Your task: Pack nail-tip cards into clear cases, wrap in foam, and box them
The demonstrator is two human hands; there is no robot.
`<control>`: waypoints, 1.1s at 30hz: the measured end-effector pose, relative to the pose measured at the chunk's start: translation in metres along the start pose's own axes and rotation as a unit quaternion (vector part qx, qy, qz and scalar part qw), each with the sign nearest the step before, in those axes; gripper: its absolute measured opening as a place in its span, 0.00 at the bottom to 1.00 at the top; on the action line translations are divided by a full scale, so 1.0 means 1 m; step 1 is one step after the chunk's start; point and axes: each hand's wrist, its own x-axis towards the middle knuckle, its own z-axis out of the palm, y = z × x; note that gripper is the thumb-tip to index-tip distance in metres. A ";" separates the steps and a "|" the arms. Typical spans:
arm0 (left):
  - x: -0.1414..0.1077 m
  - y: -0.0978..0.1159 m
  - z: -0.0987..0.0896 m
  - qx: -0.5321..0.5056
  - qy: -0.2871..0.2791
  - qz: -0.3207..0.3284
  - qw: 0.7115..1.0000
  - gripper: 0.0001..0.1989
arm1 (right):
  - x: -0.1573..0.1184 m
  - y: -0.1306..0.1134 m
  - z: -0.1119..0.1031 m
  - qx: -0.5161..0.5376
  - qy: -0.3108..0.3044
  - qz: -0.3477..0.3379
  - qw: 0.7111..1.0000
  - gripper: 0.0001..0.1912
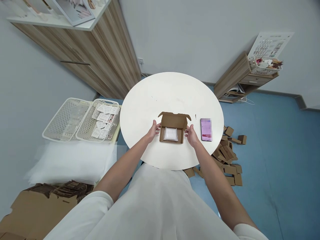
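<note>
A small brown cardboard box [173, 120] stands on the white round table, its lid raised at the back with the side flaps sticking out. Inside lies a white padded packet [171, 134], filling much of the bottom. My left hand [152, 131] is at the box's left side, thumb up and fingertips against the wall. On the opposite side, my right hand [191, 136] has its fingertips at the right wall, so the box sits between both hands. A phone [206, 129] with a pink-purple screen lies to the right of my right hand.
The round table [172, 90] is in front of me. At left are a white basket [68, 118], another basket with printed cards [103, 116], a stack of white sheets [72, 160] and flat cardboard [40, 213]. Folded boxes [228, 155] lie on the blue floor at right.
</note>
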 end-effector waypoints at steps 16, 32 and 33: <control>-0.003 0.015 -0.017 -0.055 -0.089 -0.066 0.992 0.42 | 0.003 -0.012 -0.013 0.012 -0.081 0.027 0.996 0.38; -0.039 -0.017 0.011 0.082 0.013 0.001 0.997 0.28 | -0.034 0.017 0.008 -0.082 -0.009 0.022 0.996 0.29; -0.039 -0.020 0.013 0.106 0.037 0.000 0.994 0.27 | -0.034 0.022 0.012 -0.087 0.009 0.019 0.996 0.28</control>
